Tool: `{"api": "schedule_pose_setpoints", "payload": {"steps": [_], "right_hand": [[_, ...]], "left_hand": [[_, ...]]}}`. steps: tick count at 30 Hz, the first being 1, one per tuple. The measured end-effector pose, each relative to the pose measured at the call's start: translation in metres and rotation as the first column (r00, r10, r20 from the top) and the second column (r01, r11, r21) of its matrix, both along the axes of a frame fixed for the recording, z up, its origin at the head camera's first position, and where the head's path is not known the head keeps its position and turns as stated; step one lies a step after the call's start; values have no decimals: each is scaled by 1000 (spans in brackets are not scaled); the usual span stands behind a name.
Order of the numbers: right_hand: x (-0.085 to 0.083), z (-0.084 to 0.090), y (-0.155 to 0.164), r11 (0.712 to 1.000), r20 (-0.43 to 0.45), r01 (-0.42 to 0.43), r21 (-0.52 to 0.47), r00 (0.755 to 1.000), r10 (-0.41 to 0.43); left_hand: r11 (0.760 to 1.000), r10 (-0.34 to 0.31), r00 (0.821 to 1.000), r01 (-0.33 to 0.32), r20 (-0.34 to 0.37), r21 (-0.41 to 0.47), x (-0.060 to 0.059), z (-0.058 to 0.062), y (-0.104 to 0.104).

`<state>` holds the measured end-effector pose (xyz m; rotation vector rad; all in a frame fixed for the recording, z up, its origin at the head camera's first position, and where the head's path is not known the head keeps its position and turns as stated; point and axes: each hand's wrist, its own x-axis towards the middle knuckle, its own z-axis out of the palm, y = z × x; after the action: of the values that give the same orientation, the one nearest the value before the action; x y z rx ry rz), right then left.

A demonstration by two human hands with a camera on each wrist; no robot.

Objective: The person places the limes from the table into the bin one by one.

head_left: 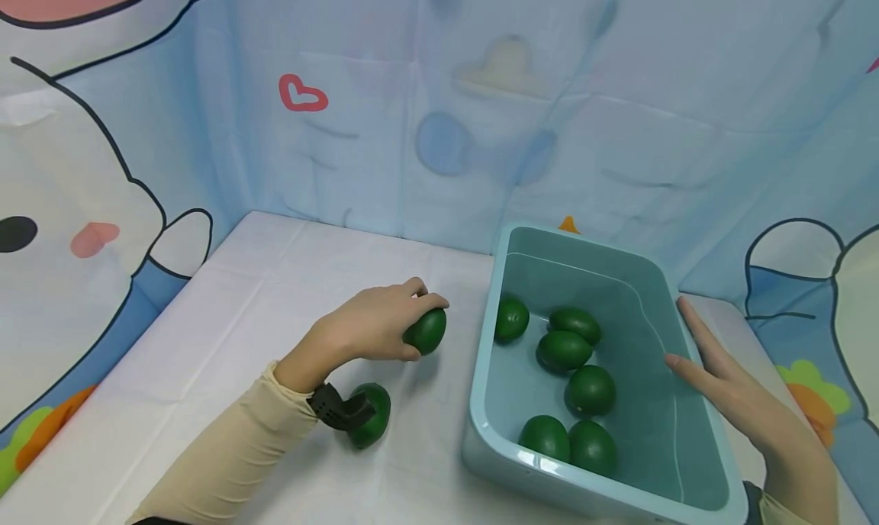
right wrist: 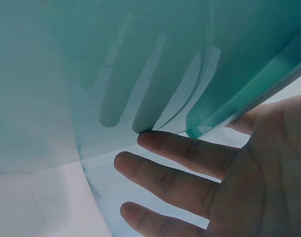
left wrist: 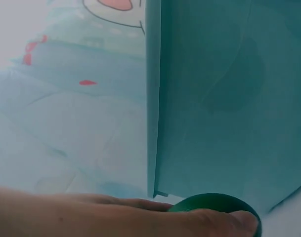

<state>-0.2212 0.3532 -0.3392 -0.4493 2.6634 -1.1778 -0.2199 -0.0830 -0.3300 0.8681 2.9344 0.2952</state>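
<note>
At far left I see the cartoon-printed curtain [head_left: 82, 181], then the white tabletop [head_left: 206, 304]. On it a loose green fruit [head_left: 376, 427] lies on the near side of the wrist, partly hidden by a black wrist mount [head_left: 336, 409]. Just beyond, I have the left hand [head_left: 374, 323] curled round a held green fruit [head_left: 427, 333], which sits at its right end, pinched between thumb and fingers; from here I can't tell whether it touches the cloth. To its right, near but apart, stands the blue-green bin [head_left: 484, 365] with six green fruits [head_left: 564, 351] on its floor, all well left of the right hand [head_left: 745, 399]. I see that hand spread against the bin's right wall, fingers nearly straight outside, thumb over the rim, gripping no fruit.
</note>
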Motion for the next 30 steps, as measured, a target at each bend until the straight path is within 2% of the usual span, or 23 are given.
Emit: {"api": "schedule_pose_setpoints", "payload": {"steps": [9, 17, 30], "right_hand": [[1, 0, 0, 1000, 7, -4, -10, 1000, 4], [0, 0, 0, 1000, 5, -4, -6, 1000, 4], [0, 1, 0, 1000, 6, -4, -6, 1000, 4]], "left_hand": [[986, 49, 997, -39, -59, 161, -4, 0, 2], [954, 139, 983, -100, -121, 284, -5, 0, 7], [898, 178, 973, -99, -148, 430, -7, 1, 10]]}}
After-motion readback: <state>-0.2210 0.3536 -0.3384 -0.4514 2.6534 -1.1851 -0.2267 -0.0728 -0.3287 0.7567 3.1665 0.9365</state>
